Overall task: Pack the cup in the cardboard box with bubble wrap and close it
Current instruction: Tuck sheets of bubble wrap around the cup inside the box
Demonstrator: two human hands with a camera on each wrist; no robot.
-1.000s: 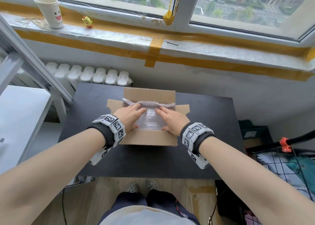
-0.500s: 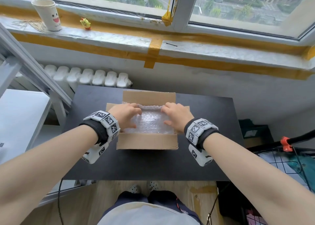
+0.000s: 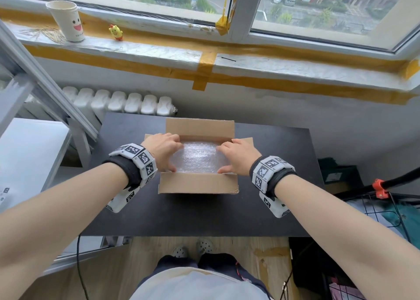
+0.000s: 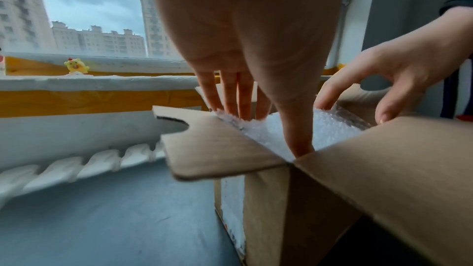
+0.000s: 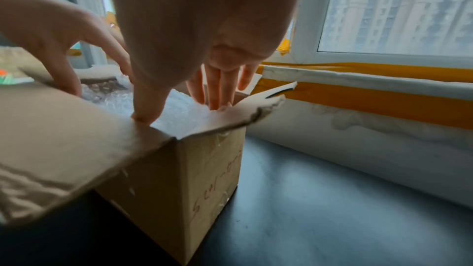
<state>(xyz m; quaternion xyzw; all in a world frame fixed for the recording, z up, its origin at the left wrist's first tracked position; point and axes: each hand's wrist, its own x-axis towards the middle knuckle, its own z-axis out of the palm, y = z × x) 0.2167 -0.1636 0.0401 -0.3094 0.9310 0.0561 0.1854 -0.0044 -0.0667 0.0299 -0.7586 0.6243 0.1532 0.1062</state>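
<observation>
The cardboard box (image 3: 198, 182) stood open at the middle of the black table (image 3: 193, 215), its four flaps turned outward. A sheet of bubble wrap (image 3: 198, 157) was laid across the opening, and both hands were spread flat upon it: the left hand (image 3: 162, 151) at the sheet's 9 o'clock edge, the right hand (image 3: 237, 155) at its 3 o'clock edge, straight fingers pushed down between sheet and box wall, thumbs toward 6 o'clock. Nothing was pinched or curled round. The cup itself was not to be seen; it was judged to lie beneath the wrap, though this could not be confirmed.

The wrap was judged light, soft and springy, likely to rise again unless tucked at its edges. The box was judged light and fairly stiff, yet liable to slide on the smooth table. The flaps would best be taken at their free outer edges, the notched side flap (image 4: 215, 147) first, and folded without heavy pressure, since the cup might be fragile.
</observation>
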